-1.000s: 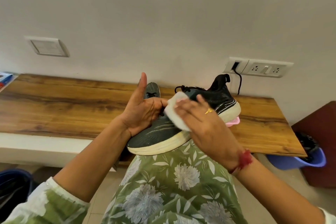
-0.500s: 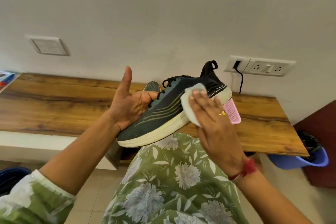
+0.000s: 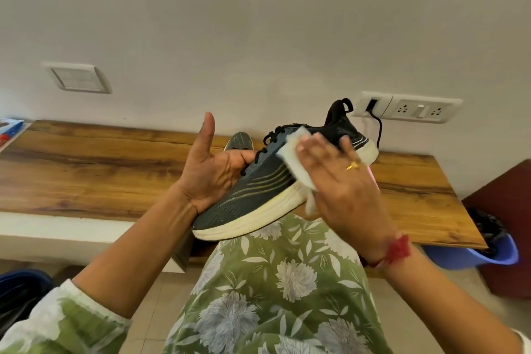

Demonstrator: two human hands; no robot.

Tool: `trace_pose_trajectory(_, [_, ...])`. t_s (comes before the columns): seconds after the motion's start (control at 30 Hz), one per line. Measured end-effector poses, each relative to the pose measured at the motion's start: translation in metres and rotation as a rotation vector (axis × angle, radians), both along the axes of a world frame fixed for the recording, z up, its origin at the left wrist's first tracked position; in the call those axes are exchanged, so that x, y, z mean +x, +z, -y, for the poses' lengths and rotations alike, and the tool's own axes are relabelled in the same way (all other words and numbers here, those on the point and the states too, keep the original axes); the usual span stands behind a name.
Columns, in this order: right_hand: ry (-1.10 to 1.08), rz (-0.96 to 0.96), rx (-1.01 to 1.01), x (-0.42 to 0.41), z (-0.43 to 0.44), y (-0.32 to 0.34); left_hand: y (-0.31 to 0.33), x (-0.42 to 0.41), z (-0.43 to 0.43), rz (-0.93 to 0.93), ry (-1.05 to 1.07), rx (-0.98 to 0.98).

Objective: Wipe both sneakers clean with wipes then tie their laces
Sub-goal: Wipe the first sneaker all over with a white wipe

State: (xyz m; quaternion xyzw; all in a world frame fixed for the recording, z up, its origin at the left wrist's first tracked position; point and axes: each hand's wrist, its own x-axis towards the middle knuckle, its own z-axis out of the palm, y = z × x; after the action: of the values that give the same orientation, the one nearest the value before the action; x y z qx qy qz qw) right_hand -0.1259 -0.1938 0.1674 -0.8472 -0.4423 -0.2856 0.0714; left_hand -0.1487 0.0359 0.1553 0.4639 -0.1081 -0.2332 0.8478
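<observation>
a white switch plate (image 3: 77,77) sits on the wall above the left part of the wooden counter (image 3: 86,169), and a dark blue bin (image 3: 17,290) stands on the floor below the counter's left end. in front of the counter's middle, the left hand (image 3: 212,172) holds the dark sneaker (image 3: 258,198) by its front part, thumb straight up, fingers reaching behind the laces. the sneaker hangs in the air over the counter's front edge, toe low and heel raised. the toe of a second sneaker (image 3: 238,142) rests on the counter behind it. the right hand (image 3: 339,190) lies flat, fingers spread, pressing a white wipe (image 3: 293,158) against the held sneaker's side; it is blurred, so the thumb may be pinching the wipe underneath. a socket panel (image 3: 408,108) is on the wall above the counter's right end, a blue tub (image 3: 474,253) below that end.
</observation>
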Motion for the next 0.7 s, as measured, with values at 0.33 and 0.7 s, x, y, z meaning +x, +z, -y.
trace_pose_trajectory(0.33, [0.164,-0.031,-0.076,-0.005,-0.018,0.001,-0.002,0.007,0.003,0.014,0.076,0.111])
trace_pose_trajectory(0.7, [0.288,-0.067,-0.156,-0.037,-0.033,-0.021,0.006,0.013,0.010,-0.051,0.008,-0.043])
